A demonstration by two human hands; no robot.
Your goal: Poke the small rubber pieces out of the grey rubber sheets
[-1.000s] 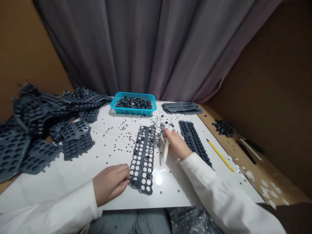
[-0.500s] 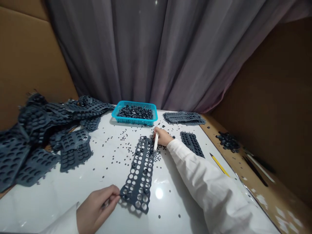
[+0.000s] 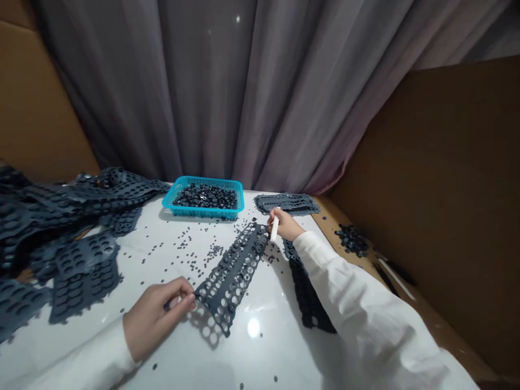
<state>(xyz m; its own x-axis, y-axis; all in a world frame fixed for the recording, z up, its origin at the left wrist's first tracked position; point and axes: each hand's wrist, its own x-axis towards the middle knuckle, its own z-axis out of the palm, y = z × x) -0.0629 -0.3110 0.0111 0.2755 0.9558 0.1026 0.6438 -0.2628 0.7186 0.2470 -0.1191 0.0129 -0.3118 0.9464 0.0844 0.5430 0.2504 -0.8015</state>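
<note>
A dark perforated rubber sheet slants over the white table, its near end lifted with a shadow beneath. My left hand pinches the near left corner of this sheet. At its far end is my right hand, closed around a white stick-like tool; whether those fingers also grip the sheet is too small to tell. Under and beside my right forearm lies another dark sheet, partly hidden by the sleeve.
A blue basket of small black rings stands at the back. Dark sheets are heaped on the left, with a flat stack behind my right hand. Black pieces lie on the right; small discs dot the white table.
The perforated sheet has been raised at its near end and turned so its far end points further right. My right hand has moved right with the white tool. The camera view has shifted.
</note>
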